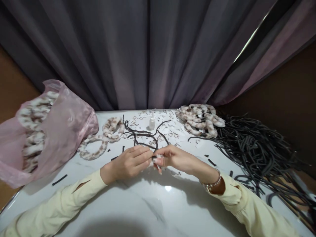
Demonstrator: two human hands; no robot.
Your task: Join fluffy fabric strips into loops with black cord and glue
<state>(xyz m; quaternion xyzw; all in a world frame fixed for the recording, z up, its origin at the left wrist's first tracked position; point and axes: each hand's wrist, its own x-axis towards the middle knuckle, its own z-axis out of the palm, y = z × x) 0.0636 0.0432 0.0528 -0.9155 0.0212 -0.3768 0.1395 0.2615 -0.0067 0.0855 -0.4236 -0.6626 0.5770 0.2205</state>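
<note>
My left hand [132,161] and my right hand [174,158] meet above the white table, fingertips almost touching. Both are closed on a small white furry tube [151,164], mostly covered by the fingers. A dark bit, seemingly black cord, shows at the right fingertips, where thumb and forefinger pinch. Just beyond the hands lie several loose black cords [145,133]. A small white bottle [152,123] stands upright behind them.
At the left, a pink plastic bag [76,112] holds brown-and-white furry loops. More furry loops [95,148] lie beside it, and a furry pile [202,120] sits at the back right. A tangled black cord heap [256,148] covers the right side. Small clear rings and scraps are scattered behind.
</note>
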